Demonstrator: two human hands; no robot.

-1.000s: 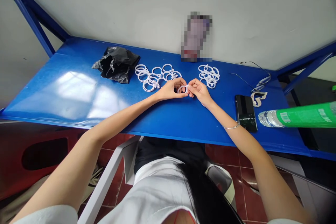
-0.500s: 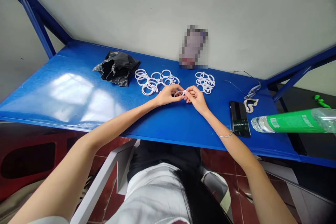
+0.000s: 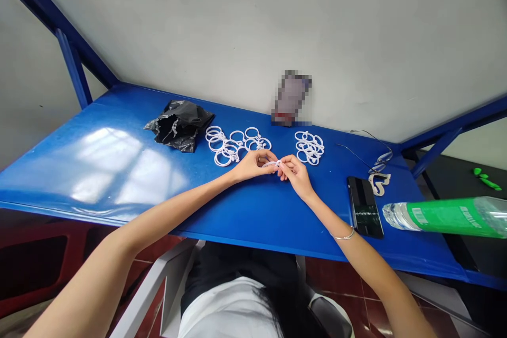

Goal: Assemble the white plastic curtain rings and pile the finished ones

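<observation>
Between my two hands is a thin white ring (image 3: 271, 165) with a small knob-like joint, mostly covered by fingers. My left hand (image 3: 253, 164) is closed on the ring's left side, thumb in front and fingers curled behind. Pressed against the joint are the thumb and fingertips of my right hand (image 3: 295, 173), which pinches it. Just beyond my left hand lies a loose cluster of similar white rings (image 3: 224, 156) with small knobs. A tighter pile of white rings (image 3: 310, 148) sits past my right hand.
On the blue table (image 3: 237, 211), a crumpled black plastic bag (image 3: 182, 124) lies at left. At right are a phone (image 3: 365, 206), eyeglasses (image 3: 382, 158), a cream-coloured piece (image 3: 380, 184) and a bottle with a green label (image 3: 447, 215). A blurred-out object (image 3: 292, 97) leans on the wall.
The view has tilted upward, so the table and hands appear lower. Both hands still grip the same ring, which now shows less of its loop.
</observation>
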